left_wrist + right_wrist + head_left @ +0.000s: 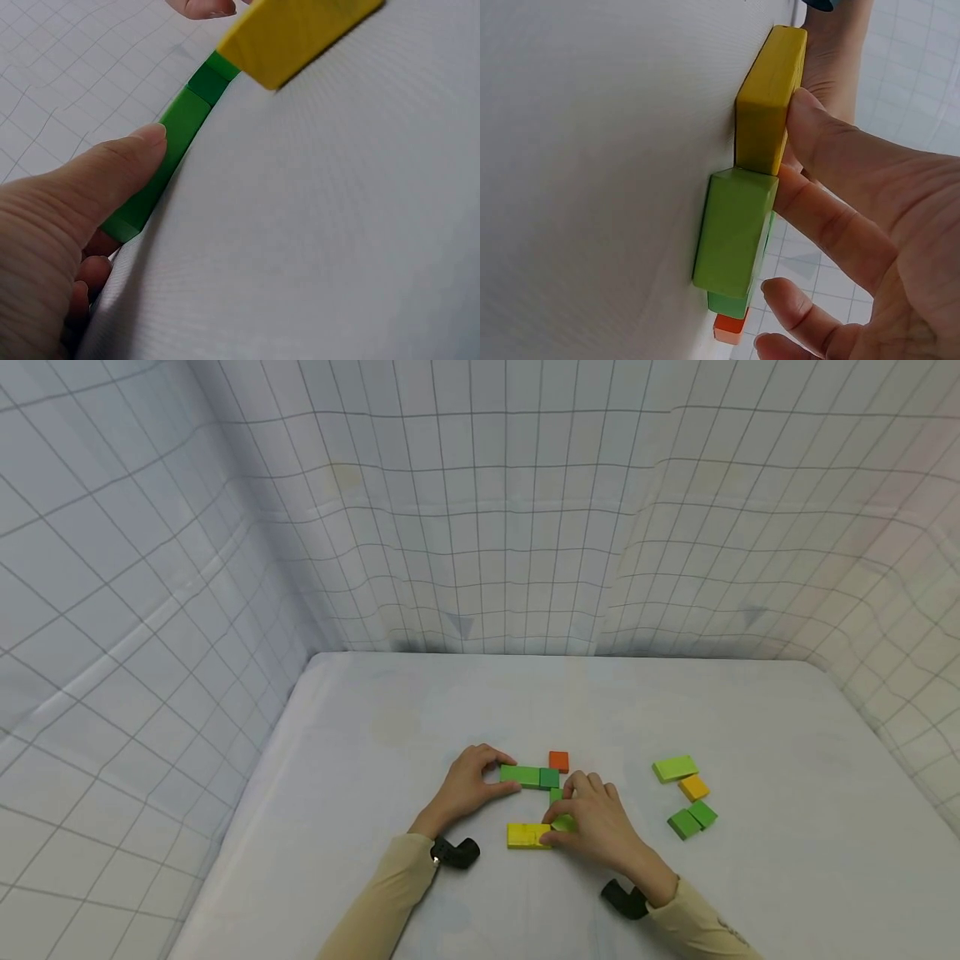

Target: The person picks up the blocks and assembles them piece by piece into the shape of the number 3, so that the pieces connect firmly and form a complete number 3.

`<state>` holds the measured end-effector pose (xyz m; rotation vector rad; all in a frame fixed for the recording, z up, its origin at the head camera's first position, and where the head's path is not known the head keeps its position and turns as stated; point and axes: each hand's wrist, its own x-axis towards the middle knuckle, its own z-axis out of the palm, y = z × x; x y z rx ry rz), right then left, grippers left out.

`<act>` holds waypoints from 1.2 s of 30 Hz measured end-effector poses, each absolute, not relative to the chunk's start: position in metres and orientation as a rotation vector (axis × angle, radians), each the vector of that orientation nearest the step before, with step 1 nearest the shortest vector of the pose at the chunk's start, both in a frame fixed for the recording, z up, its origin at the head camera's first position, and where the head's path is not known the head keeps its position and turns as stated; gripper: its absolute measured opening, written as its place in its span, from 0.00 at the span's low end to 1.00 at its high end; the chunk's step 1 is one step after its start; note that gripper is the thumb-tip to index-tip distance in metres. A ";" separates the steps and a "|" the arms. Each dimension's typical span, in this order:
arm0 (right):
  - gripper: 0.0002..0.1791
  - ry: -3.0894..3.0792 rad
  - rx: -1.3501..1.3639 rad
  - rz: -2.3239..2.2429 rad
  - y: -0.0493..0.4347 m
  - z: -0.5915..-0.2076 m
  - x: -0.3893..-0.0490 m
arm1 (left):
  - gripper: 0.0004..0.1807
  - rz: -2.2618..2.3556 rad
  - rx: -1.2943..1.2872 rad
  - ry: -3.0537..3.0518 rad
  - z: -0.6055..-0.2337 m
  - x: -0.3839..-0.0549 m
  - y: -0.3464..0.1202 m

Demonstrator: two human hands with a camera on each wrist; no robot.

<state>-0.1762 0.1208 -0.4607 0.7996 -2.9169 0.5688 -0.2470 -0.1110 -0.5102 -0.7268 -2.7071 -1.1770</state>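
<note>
My left hand (pixel 468 783) pinches the left end of a long green block (pixel 521 776) between thumb and fingers. A small dark green block (pixel 550 778) abuts that block's right end, and a small red-orange block (pixel 558 762) sits just behind it. With thumb and index finger, my right hand (pixel 596 818) grips the right end of a yellow block (pixel 525 836). Touching the yellow block's end in the right wrist view is a light green block (pixel 735 232). Another green block (pixel 556 795) lies between the rows, partly hidden by the right fingers.
To the right lie a light green block (pixel 676 768), a small yellow-orange block (pixel 694 787) and two small green blocks (pixel 692 819). All rest on a white-covered table (pixel 390 718). Grid-patterned curtains (pixel 480 527) hang behind and at the sides.
</note>
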 end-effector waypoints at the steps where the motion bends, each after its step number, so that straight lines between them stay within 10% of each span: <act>1: 0.10 -2.919 0.801 0.572 0.121 -0.461 -0.176 | 0.18 -1.180 -0.729 -2.703 -0.510 -0.247 -0.111; 36: 0.10 -2.900 0.820 0.583 0.122 -0.463 -0.178 | 0.18 -1.180 -0.739 -2.709 -0.509 -0.247 -0.111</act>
